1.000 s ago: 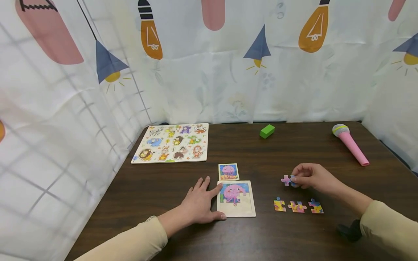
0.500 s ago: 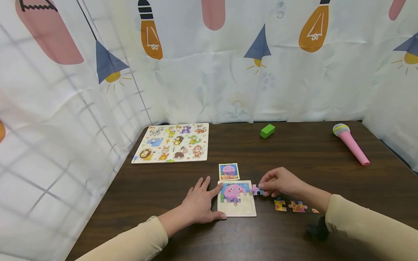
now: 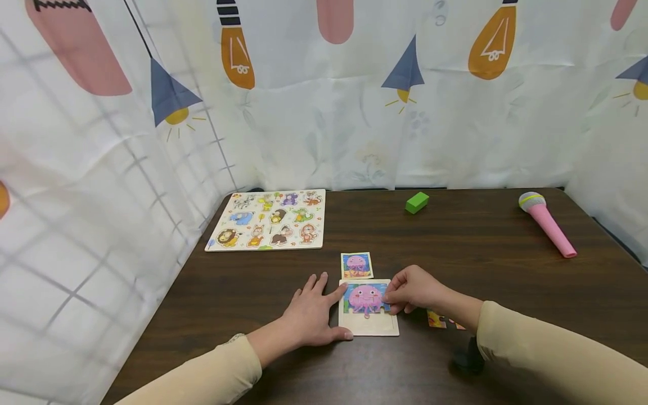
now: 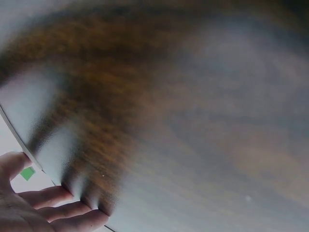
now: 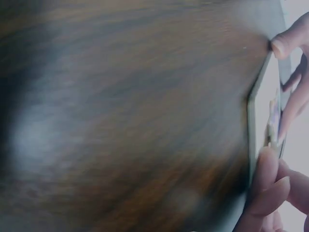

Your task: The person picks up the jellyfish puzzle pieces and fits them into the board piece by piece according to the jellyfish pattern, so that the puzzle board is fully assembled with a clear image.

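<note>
A small white jigsaw tray (image 3: 372, 327) lies on the table, its upper part filled with a pink jellyfish picture. My left hand (image 3: 315, 310) is spread flat beside it, with index finger and thumb touching its left edge. My right hand (image 3: 414, 291) pinches a pink-and-blue puzzle piece (image 3: 386, 307) at the tray's right side, lined up with the picture; the fingers partly cover it. Right of the tray lie loose puzzle pieces (image 3: 436, 319), partly hidden by the right forearm. Both hands appear at the tray in the right wrist view.
A jellyfish picture card (image 3: 356, 265) lies just behind the tray. An animal puzzle board (image 3: 265, 220) is at the back left. Towards the back stands a green block (image 3: 417, 202), and a pink toy microphone (image 3: 549, 225) lies at right. Curtains hang behind the table.
My right hand has carried the puzzle piece leftward from above the loose pieces onto the right part of the tray. The left hand stays at the tray's left edge.
</note>
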Motion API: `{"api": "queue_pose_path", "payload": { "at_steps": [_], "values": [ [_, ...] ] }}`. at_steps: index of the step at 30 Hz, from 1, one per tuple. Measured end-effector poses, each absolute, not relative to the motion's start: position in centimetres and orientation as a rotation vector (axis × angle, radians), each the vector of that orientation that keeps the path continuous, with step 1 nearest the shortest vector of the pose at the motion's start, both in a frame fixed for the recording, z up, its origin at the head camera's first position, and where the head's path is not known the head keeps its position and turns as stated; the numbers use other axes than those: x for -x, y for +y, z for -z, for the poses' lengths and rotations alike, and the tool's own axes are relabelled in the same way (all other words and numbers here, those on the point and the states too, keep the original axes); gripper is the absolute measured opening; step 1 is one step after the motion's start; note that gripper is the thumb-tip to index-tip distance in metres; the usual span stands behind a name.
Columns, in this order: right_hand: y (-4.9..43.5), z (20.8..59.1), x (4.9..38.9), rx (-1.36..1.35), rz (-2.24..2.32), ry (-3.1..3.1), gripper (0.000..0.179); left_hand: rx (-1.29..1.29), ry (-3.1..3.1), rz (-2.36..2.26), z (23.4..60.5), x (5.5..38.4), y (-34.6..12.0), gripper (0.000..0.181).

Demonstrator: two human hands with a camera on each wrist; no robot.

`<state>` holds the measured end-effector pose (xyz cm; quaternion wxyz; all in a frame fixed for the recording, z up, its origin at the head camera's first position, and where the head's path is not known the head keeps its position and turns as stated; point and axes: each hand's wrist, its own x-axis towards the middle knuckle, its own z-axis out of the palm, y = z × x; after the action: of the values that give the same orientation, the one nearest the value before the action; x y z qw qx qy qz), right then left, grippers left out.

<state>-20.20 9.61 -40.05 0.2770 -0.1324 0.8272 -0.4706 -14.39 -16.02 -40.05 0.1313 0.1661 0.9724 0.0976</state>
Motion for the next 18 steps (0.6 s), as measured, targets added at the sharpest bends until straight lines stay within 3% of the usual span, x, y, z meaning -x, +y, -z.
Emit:
{"api": "queue_pose_path", "payload": {
  "at_steps": [18],
  "values": [
    [8.6, 39.2, 20.6, 0.325, 1.027, 2.373, 0.018, -0.47, 2.821, -0.278, 40.0, 14.4, -15.9, 0.094]
  ]
}}
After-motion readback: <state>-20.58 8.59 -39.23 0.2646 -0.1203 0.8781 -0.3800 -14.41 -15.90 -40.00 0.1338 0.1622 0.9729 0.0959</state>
